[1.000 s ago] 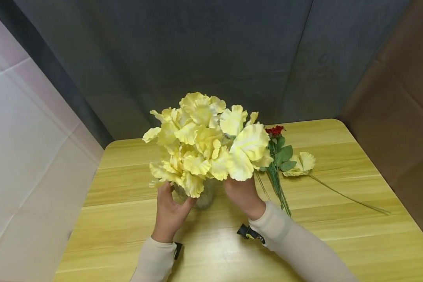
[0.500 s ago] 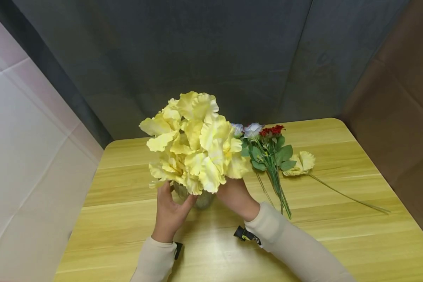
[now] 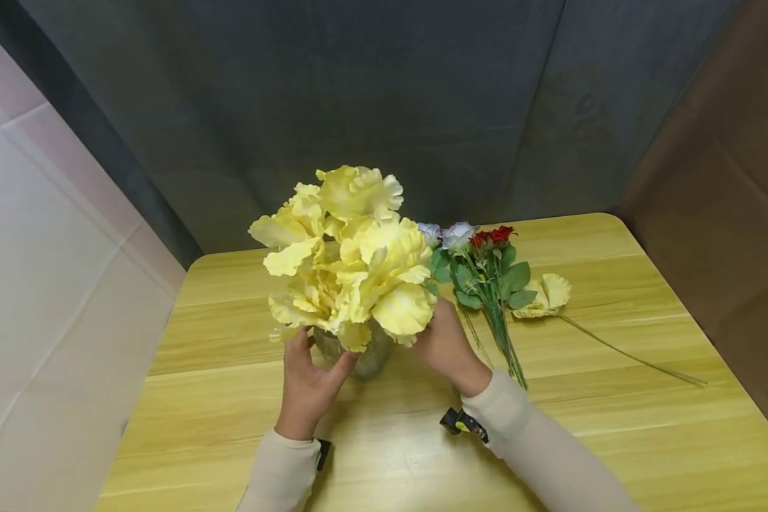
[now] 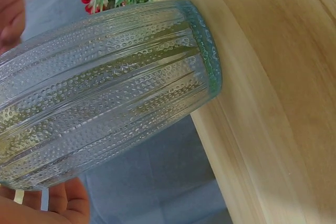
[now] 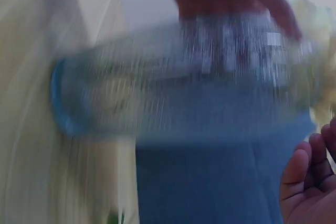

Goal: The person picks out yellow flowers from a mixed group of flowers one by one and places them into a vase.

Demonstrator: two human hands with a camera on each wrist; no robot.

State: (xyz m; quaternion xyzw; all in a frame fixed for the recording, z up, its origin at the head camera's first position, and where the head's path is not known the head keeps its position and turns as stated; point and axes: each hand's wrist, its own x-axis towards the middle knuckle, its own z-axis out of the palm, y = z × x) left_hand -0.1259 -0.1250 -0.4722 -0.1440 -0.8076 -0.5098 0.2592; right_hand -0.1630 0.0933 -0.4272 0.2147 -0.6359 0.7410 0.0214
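A clear textured glass vase (image 3: pixel 370 355) stands upright on the table, filled at its mouth with large yellow ruffled flowers (image 3: pixel 352 263). My left hand (image 3: pixel 313 387) grips the vase's left side near the top; in the left wrist view the ribbed, dimpled glass (image 4: pixel 110 87) fills the middle. Beside the blooms on the right is my right hand (image 3: pixel 448 348), partly covered by petals in the head view. The right wrist view has my right-hand fingers (image 5: pixel 312 166) loosely bent and apart from the vase (image 5: pixel 189 82), with nothing seen in them. That view is blurred.
Right of the vase lies a bunch of stems with pale lavender roses (image 3: pixel 459 235), red flowers (image 3: pixel 493 236) and green leaves. A single yellow flower (image 3: pixel 544 297) lies farther right, its stem pointing right. A dark curtain (image 3: pixel 358 92) hangs behind the wooden table (image 3: pixel 217 412).
The right-side yellow blooms shifted left toward the vase, uncovering the roses. My right hand went left with them, then slightly back right. My left hand stayed on the vase.
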